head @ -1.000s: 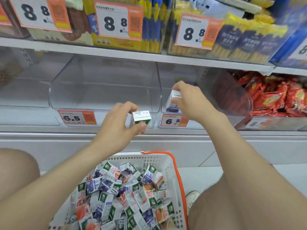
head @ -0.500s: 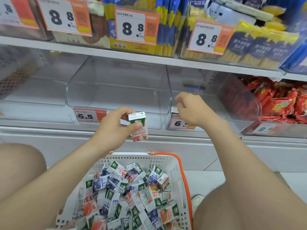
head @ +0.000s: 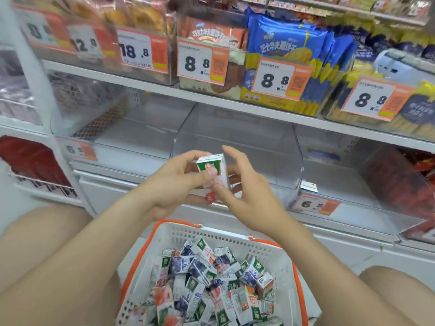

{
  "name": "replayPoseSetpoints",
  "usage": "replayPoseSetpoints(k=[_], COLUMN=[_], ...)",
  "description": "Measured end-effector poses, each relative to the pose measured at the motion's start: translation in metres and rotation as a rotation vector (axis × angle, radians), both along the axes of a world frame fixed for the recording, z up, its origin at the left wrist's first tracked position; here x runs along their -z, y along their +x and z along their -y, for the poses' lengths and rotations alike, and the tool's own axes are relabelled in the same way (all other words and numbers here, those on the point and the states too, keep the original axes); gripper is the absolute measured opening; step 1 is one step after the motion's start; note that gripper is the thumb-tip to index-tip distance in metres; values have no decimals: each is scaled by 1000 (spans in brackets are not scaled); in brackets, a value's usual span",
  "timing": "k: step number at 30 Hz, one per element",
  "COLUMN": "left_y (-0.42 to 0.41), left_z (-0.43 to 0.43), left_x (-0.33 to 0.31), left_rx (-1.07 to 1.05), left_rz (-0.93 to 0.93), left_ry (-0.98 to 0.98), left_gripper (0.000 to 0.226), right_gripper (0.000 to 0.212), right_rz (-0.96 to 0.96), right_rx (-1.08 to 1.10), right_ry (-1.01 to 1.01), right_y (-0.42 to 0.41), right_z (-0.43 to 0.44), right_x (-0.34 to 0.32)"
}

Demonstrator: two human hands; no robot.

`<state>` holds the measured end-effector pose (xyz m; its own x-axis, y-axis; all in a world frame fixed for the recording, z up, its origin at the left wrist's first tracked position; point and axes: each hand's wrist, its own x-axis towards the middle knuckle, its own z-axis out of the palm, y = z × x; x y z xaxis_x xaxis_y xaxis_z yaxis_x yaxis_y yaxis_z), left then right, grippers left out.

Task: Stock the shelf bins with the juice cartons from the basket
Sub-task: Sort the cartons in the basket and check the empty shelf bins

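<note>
The left hand (head: 174, 182) pinches the carton (head: 213, 175) upright, thumb on its front, above the basket (head: 235, 234). The right hand (head: 247, 196) hovers spread just beside it, gripping nothing. The bin (head: 235, 128) lies straight beyond the carton, so the left hand seems better placed.

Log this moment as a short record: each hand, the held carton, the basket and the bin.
left hand: pinches the carton, thumb on its front
right hand: fingers spread, beside the carton, thumb at its lower front
carton: upright, green top, held before the bin
bin: clear plastic, on the lower shelf
basket: white with orange rim, below the hands, piled with cartons
</note>
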<state>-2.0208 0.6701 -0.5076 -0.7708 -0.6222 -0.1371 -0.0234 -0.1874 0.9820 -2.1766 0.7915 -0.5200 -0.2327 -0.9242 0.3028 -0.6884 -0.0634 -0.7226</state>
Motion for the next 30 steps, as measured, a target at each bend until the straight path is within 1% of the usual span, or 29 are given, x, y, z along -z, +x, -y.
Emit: replayPoseSetpoints(k=[2,4,6,8,9,10,12,13,14,15,16,18,19,24,27,30], left_y=[13,29,44,58,64,70,83,90,98,105,113,126,132,147,140,133], left_z=[13,28,43,57,66,76,103,118,132,145,158,176,183,192,189,186], left_x=[-1,-1,-2,-5,-3,-1,9,15,20,24,26,31,34,46,50,51], left_rx=[-51,-65,-45,-55,-94,-153,-223,-220,-194,-161,-136,-113,-108,-53,-59,-31], left_rz=[10,49,80,111,166,269,607,802,982,1120,1213,1296,1313,1345,1373,1425], left_ry=[-48,-154,-248,-335,-438,-602,-1004,-1126,-1157,-1126,-1059,-942,-921,-945,-849,-765], left_gripper=[31,29,27,26,27,28,38,47,56,64,71,83,87,99,104,104], right_gripper=[54,46,45,36,33,31,34,37,41,44,47,49,47,37,34,29], right_rz=[33,72,39,-3,10,33,19,-14,-54,-97,-141,-207,-217,-207,-171,-148], right_rx=[15,29,34,42,52,61,72,66,52,31,6,-34,-40,-25,-31,-50], right_ry=[-36,-43,-30,-63,-98,-140,-242,-283,-311,-321,-314,-257,-232,-124,49,219], right_y=[13,25,38,51,58,66,80,86,91,94,98,106,112,140,159,175], right_z=[16,32,51,71,82,94,119,133,148,164,180,215,233,323,366,389], right_x=[-1,-2,-3,-2,-1,-1,-2,-3,-3,-3,-3,0,3,22,28,28])
